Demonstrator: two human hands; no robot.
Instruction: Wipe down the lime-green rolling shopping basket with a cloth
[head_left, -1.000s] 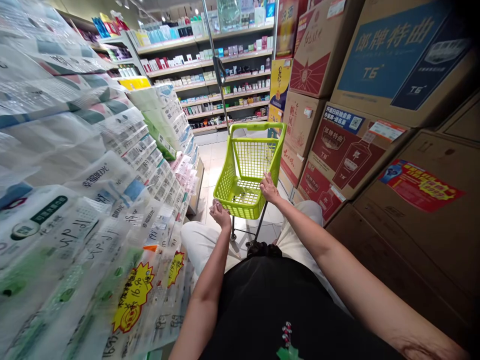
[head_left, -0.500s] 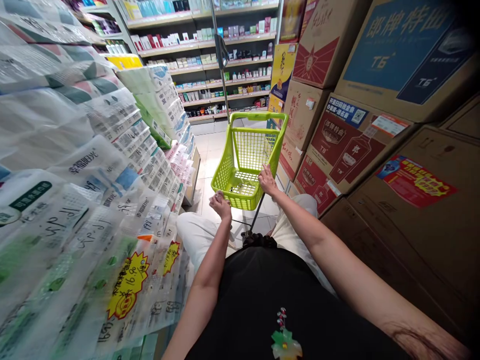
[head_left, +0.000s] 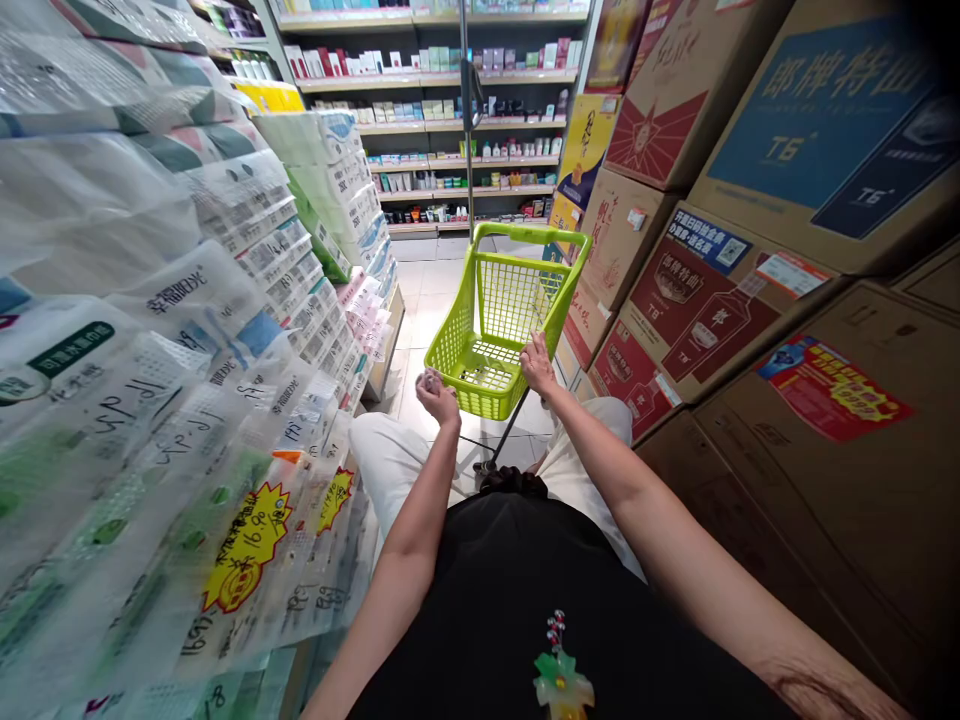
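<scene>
- Boxes (head_left: 720,280) rise close to the right of the cart (head_left: 510,315), and wrapped packs (head_left: 247,300) lean at its left; steady, straight handling, clear of both, seems wisest.
- The cart stands ahead of the person, between those stacks; even pressure on its two sides should keep it from swinging.
- The right arm (head_left: 630,470) and left arm (head_left: 420,520) slope inward to the cart's near end.
- The right hand (head_left: 536,365) lies on the cart's near right rim, fingers over it; how firmly it grips, I cannot tell.
- The left hand (head_left: 439,400) is at the cart's near left corner, fingers curled, possibly around something small; whether it grasps the rim, I cannot tell.
</scene>
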